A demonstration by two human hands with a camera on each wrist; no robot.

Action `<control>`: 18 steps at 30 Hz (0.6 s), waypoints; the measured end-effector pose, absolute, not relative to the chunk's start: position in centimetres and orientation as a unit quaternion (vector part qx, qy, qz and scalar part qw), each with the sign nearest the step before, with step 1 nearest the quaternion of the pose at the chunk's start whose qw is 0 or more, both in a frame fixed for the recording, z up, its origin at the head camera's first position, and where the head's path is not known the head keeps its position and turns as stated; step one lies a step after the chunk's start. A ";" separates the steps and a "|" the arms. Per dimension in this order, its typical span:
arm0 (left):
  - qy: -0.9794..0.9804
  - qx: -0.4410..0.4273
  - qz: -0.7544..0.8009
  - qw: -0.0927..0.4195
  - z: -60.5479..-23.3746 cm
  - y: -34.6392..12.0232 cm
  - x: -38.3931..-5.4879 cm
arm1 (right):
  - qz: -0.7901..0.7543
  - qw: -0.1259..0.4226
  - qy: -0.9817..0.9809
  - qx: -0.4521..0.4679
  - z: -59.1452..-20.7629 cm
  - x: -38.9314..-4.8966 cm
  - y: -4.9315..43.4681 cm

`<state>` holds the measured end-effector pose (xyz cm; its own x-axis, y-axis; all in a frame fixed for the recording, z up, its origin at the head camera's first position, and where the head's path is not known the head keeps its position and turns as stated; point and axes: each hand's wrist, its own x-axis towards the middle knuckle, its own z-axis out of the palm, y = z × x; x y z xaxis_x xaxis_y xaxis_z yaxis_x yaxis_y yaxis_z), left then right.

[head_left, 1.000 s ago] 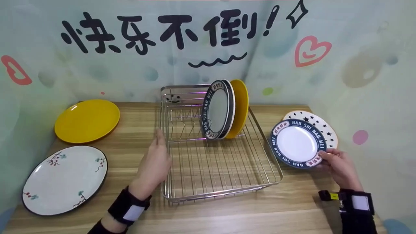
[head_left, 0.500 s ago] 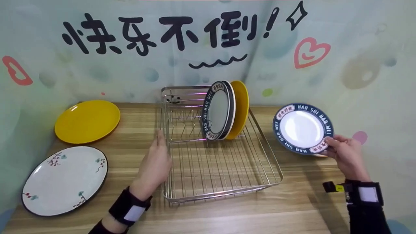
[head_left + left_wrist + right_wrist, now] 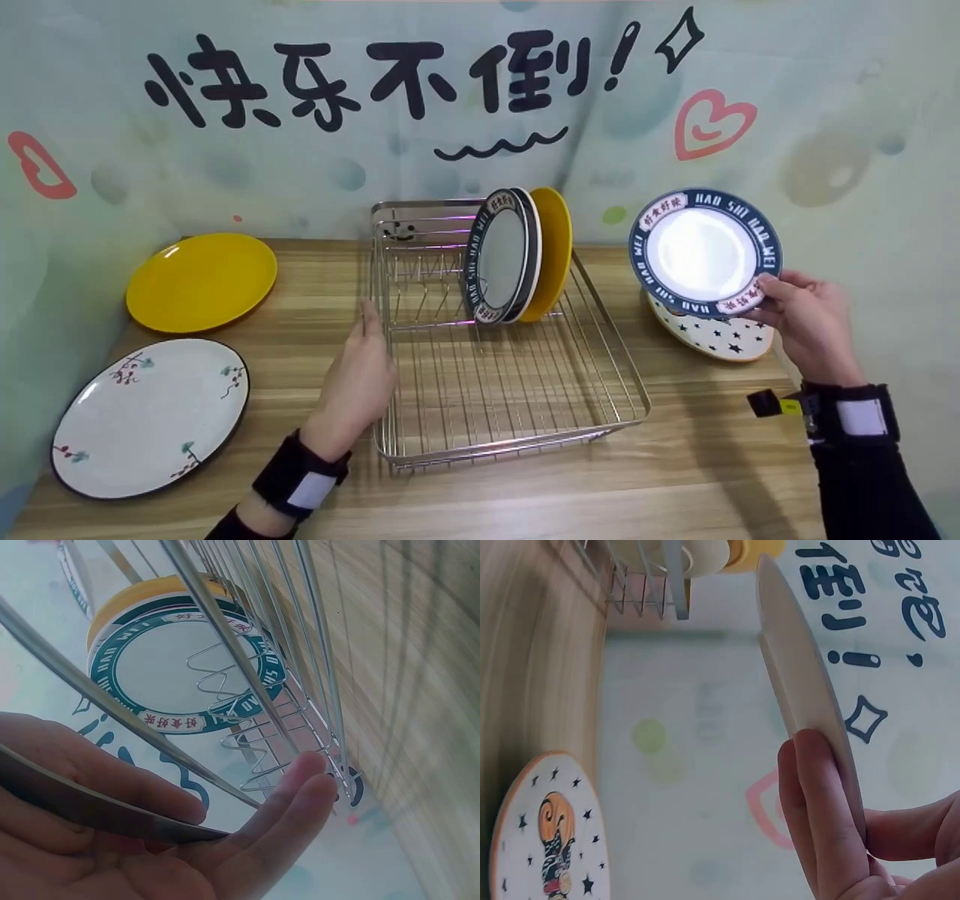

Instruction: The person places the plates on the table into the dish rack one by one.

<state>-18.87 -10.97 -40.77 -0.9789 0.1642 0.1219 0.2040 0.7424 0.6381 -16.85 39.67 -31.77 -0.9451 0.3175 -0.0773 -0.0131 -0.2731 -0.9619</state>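
Note:
My right hand (image 3: 814,326) pinches the rim of a blue-rimmed white plate (image 3: 701,251), thumb on top and fingers beneath. This plate is raised over a star-patterned plate (image 3: 731,341), which it partly covers in the head view. In the right wrist view the held plate (image 3: 802,660) appears edge-on. At the left side of a wire dish rack (image 3: 517,445), my left hand (image 3: 360,382) holds the metal rim between thumb and fingers. Standing in the rack are a matching blue-rimmed plate (image 3: 501,259), a dark-and-white plate largely hidden behind it, and a yellow plate (image 3: 556,255).
On the left of the wooden table (image 3: 525,502) lie a yellow plate (image 3: 202,281) and, nearer, a large white plate with floral sprigs (image 3: 150,416). A printed backdrop (image 3: 315,165) rises behind the table. Wire dividers (image 3: 424,292) stand in the rack left of its plates.
My right hand has lifted the blue-rimmed plate up and slightly right from over the star-patterned plate, whose near part now shows below it. My left hand stays at the rack's side.

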 end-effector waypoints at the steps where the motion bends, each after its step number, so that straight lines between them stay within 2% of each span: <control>1: -0.933 -0.099 -0.346 0.030 -40.8 -11.0 -18.9 | 0.786 0.108 -0.595 -0.128 -31.5 -16.9 39.4; 9: -0.932 -0.099 -0.346 0.032 -40.8 -10.9 -18.9 | 0.790 0.120 -0.593 -0.100 -29.4 -17.3 37.2; 18: -0.931 -0.089 -0.355 0.016 -40.6 -10.9 -18.8 | 0.778 0.100 -0.617 -0.067 -27.5 -18.2 34.0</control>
<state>-18.83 -10.89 -40.63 -0.9837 0.1537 0.0930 0.1767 0.7328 0.6571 -18.15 34.03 -27.51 -0.9711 0.2381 0.0192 -0.0728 -0.2187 -0.9731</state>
